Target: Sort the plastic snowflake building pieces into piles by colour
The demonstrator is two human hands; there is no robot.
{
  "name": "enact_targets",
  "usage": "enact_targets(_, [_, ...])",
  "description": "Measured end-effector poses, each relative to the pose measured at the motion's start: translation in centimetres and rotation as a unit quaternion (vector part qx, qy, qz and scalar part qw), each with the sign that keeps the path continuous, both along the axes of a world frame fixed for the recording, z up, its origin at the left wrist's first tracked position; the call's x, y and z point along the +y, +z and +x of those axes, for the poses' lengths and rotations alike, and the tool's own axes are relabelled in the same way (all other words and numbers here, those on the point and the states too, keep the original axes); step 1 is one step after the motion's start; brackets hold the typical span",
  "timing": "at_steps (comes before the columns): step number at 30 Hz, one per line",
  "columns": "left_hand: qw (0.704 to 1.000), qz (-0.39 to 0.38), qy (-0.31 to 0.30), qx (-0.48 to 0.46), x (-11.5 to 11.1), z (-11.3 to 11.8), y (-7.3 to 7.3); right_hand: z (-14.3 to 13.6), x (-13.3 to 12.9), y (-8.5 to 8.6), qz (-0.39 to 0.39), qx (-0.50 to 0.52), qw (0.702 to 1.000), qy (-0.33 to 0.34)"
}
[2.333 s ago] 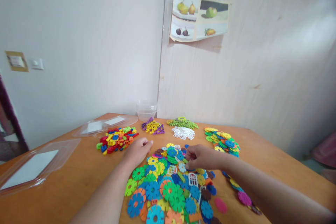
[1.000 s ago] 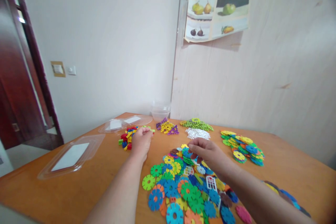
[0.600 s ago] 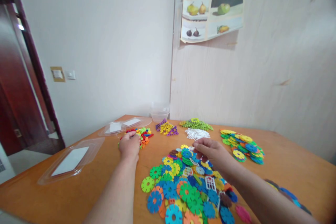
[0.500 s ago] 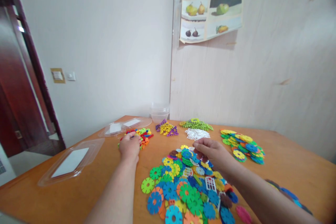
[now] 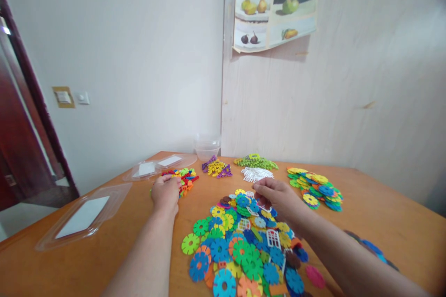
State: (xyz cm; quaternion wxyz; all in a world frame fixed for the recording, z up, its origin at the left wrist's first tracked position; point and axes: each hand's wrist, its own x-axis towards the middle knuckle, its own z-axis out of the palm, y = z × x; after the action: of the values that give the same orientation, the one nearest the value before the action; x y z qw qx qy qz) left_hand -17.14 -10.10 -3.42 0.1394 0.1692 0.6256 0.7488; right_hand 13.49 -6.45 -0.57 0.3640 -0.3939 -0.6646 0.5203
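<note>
My left hand is at the near left edge of a pile of small red, yellow, green and orange pieces; its fingers are curled and what they hold, if anything, is hidden. Over the top right of a large mixed heap of notched plastic discs hovers my right hand, thumb and index finger pinched together. Anything between those fingertips is too small to make out. White window-shaped pieces lie among the discs. Just behind my right hand is a pile of white pieces.
Purple and yellow pieces, green pieces and stacked discs lie farther back. Clear bowls stand by the wall. Transparent lids are on the left. Dark and blue discs lie beside my right forearm.
The view has shifted slightly, moving everything a little left in the picture. My left hand's fingers have drawn closer together at the small pieces. My right hand stays pinched over the heap.
</note>
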Motion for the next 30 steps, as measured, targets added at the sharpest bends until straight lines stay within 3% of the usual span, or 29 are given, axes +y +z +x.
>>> enact_targets(6, [0.999,-0.001,-0.020,0.043,0.0,0.6,0.1,0.1,0.7,-0.6,0.058,-0.087,0.994,-0.027])
enact_targets(13, [0.987,-0.050,-0.064,0.139,0.3,1.8,0.0,0.6,1.5,-1.3,0.163,-0.223,0.961,-0.012])
enact_targets(19, [0.952,-0.094,-0.170,0.237,0.3,2.9,-0.4,1.5,2.5,-2.1,0.221,-0.315,0.923,0.006])
enact_targets(30, [0.891,-0.118,-0.301,0.319,0.1,4.7,-0.7,1.5,2.2,-1.8,0.231,-0.333,0.914,0.039])
